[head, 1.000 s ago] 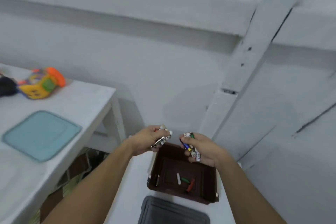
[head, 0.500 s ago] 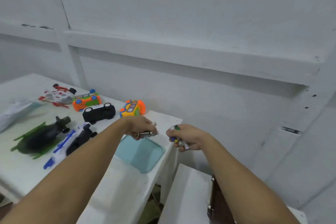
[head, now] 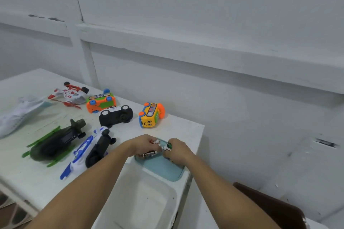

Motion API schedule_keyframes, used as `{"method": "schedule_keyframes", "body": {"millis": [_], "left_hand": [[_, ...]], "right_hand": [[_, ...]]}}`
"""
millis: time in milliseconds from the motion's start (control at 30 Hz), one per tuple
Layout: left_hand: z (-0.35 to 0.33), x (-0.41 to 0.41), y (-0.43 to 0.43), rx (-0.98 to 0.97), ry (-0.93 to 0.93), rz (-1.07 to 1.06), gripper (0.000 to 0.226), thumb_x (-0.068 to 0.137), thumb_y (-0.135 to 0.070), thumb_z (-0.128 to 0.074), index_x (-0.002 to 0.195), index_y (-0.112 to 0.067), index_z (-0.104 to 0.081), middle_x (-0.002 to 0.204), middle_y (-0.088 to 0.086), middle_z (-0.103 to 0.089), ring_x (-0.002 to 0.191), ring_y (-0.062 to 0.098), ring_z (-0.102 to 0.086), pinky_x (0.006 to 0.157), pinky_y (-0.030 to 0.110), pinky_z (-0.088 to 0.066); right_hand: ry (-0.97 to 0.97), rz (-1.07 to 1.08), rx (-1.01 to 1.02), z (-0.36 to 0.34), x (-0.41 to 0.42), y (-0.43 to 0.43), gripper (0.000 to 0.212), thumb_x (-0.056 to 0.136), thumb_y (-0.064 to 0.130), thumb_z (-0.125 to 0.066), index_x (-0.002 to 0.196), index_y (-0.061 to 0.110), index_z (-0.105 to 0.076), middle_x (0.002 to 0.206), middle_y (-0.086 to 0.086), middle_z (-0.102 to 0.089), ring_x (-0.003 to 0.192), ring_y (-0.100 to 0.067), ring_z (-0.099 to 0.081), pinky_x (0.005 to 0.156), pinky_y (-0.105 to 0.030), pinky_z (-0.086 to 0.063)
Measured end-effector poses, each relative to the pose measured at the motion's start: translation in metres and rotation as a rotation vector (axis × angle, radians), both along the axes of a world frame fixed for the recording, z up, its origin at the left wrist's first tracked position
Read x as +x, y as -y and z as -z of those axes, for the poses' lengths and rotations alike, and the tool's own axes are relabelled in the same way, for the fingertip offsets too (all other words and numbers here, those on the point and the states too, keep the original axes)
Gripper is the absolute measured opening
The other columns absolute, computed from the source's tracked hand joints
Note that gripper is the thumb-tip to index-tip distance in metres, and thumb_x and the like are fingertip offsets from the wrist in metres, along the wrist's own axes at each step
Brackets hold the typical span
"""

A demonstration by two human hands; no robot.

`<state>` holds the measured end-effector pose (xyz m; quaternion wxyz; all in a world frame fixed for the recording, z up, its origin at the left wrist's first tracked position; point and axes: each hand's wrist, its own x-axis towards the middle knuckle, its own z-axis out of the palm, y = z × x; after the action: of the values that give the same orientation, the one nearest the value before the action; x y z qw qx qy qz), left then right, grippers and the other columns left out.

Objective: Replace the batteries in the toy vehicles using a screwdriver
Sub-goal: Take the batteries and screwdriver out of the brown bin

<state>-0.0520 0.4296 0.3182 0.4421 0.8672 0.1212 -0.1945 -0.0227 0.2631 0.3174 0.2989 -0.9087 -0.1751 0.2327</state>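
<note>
My left hand (head: 144, 146) and my right hand (head: 177, 151) are low over the far end of a light blue tray (head: 163, 168) on the white table (head: 37, 178). Each hand grips a bunch of batteries (head: 149, 153); one in the right hand has a white and green label (head: 167, 148). Toy vehicles lie on their sides or upside down to the left: a yellow bus (head: 150, 115), a black car (head: 115, 116), an orange bus (head: 101, 101), a blue and white plane (head: 87, 151), a green helicopter (head: 55, 140), a red and white helicopter (head: 69, 94). No screwdriver is in sight.
A white plane (head: 16, 113) lies at the table's left edge. A white tray (head: 147, 201) sits in front of the blue one. A dark brown box (head: 275, 204) stands lower right on a second surface. A white wall with a ledge runs behind.
My view swung left from the brown box to the toy table. Both hands carried their batteries from above the box over to the blue tray and came down onto it.
</note>
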Motion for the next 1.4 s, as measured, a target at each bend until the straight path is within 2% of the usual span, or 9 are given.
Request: {"method": "schedule_keyframes", "body": {"millis": [133,233,400,533,733,833,900,1200,1400], "left_hand": [[0.006,-0.002,0.0,0.066,0.094,-0.036,0.023,0.086,-0.029,-0.07,0.097,-0.009,-0.072,0.096,0.011,-0.073,0.078,0.016,-0.064,0.074,0.028,-0.053],[0.009,-0.005,0.0,0.144,0.143,-0.043,0.015,0.088,-0.031,-0.069,0.089,-0.016,-0.07,0.086,0.006,-0.069,0.073,0.012,-0.058,0.063,0.022,-0.045],[0.009,-0.007,-0.002,0.122,0.189,-0.083,0.017,0.087,-0.037,-0.069,0.1,-0.025,-0.068,0.095,-0.001,-0.069,0.087,0.014,-0.064,0.069,0.023,-0.049],[0.01,-0.01,-0.004,0.091,0.219,-0.144,0.037,0.08,-0.04,-0.077,0.112,-0.025,-0.066,0.11,-0.001,-0.066,0.092,0.012,-0.062,0.075,0.024,-0.05],[0.009,-0.017,-0.002,0.071,0.274,-0.175,0.043,0.079,-0.026,-0.08,0.118,-0.023,-0.064,0.121,-0.001,-0.059,0.099,0.013,-0.055,0.069,0.018,-0.042],[0.008,-0.018,-0.002,0.097,0.289,-0.166,0.043,0.078,-0.023,-0.08,0.118,-0.024,-0.065,0.123,-0.002,-0.058,0.099,0.012,-0.054,0.066,0.017,-0.042],[0.006,-0.018,0.0,0.124,0.289,-0.158,0.042,0.079,-0.023,-0.079,0.119,-0.025,-0.065,0.118,-0.004,-0.057,0.097,0.012,-0.055,0.069,0.02,-0.044],[-0.004,-0.019,0.002,0.1,0.286,-0.131,0.041,0.08,-0.018,-0.077,0.12,-0.022,-0.064,0.123,0.002,-0.063,0.103,0.013,-0.057,0.078,0.023,-0.049],[0.0,-0.024,-0.002,0.044,0.3,-0.202,0.035,0.078,-0.02,-0.08,0.108,-0.028,-0.065,0.112,-0.008,-0.06,0.108,0.014,-0.054,0.082,0.029,-0.049]], "right_hand": [[0.093,-0.014,-0.004,0.006,-0.002,-0.003,0.026,0.085,0.014,-0.065,0.109,0.007,-0.059,0.111,-0.014,-0.064,0.101,-0.031,-0.06,0.078,-0.036,-0.048],[0.108,0.023,0.065,0.011,-0.003,-0.005,0.031,0.082,0.013,-0.069,0.112,0.009,-0.063,0.113,-0.014,-0.063,0.098,-0.03,-0.062,0.075,-0.035,-0.052],[0.135,0.021,0.095,0.013,-0.001,-0.002,0.049,0.082,0.013,-0.07,0.129,0.018,-0.06,0.125,-0.013,-0.052,0.111,-0.03,-0.055,0.083,-0.03,-0.048],[0.12,0.013,0.134,0.011,-0.001,0.006,0.06,0.08,0.006,-0.071,0.137,0.018,-0.053,0.133,-0.009,-0.051,0.122,-0.025,-0.05,0.094,-0.025,-0.04],[0.104,0.009,0.18,0.009,0.0,0.014,0.058,0.079,0.002,-0.071,0.133,0.019,-0.056,0.134,-0.004,-0.052,0.118,-0.019,-0.051,0.085,-0.017,-0.038],[0.087,0.013,0.194,0.009,0.002,0.016,0.054,0.078,0.001,-0.071,0.128,0.02,-0.06,0.13,-0.004,-0.057,0.103,-0.015,-0.055,0.061,-0.007,-0.042],[0.088,0.006,0.195,0.007,0.003,0.017,0.051,0.078,0.003,-0.071,0.125,0.02,-0.062,0.127,-0.003,-0.059,0.101,-0.016,-0.057,0.054,-0.009,-0.044],[0.012,-0.037,0.221,-0.007,0.014,0.018,0.048,0.081,0.006,-0.075,0.124,0.022,-0.062,0.13,0.0,-0.056,0.105,-0.014,-0.054,0.09,-0.03,-0.047],[-0.131,0.028,0.343,-0.006,0.016,0.02,0.047,0.082,-0.007,-0.067,0.115,0.026,-0.063,0.131,0.002,-0.055,0.114,-0.023,-0.059,0.088,-0.04,-0.056]]}}
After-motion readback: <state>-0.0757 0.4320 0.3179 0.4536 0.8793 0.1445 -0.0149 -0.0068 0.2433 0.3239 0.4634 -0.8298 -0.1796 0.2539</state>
